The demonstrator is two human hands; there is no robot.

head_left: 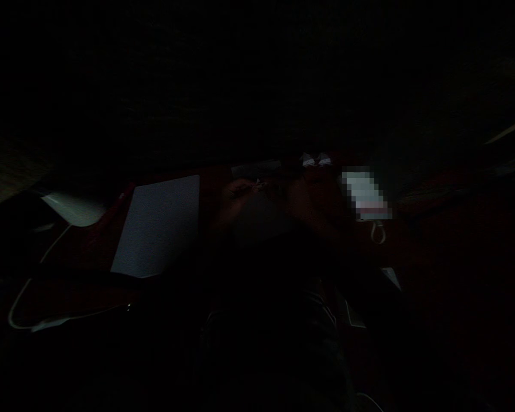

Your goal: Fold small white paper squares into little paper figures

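The scene is very dark. My left hand (234,197) and my right hand (298,200) meet near the middle of a reddish table (412,240), over a dim grey sheet (261,220). Between their fingertips sits a small pale object (260,184) that I cannot make out. The fingers of both hands look drawn together around it, but the darkness hides their exact pose. A larger pale sheet of paper (158,226) lies just left of my left hand.
A white cable (34,326) loops at the lower left, below a pale curved object (75,209). Two small white folded pieces (315,160) lie beyond my hands. A blurred card (367,197) with a white loop (377,233) lies at the right.
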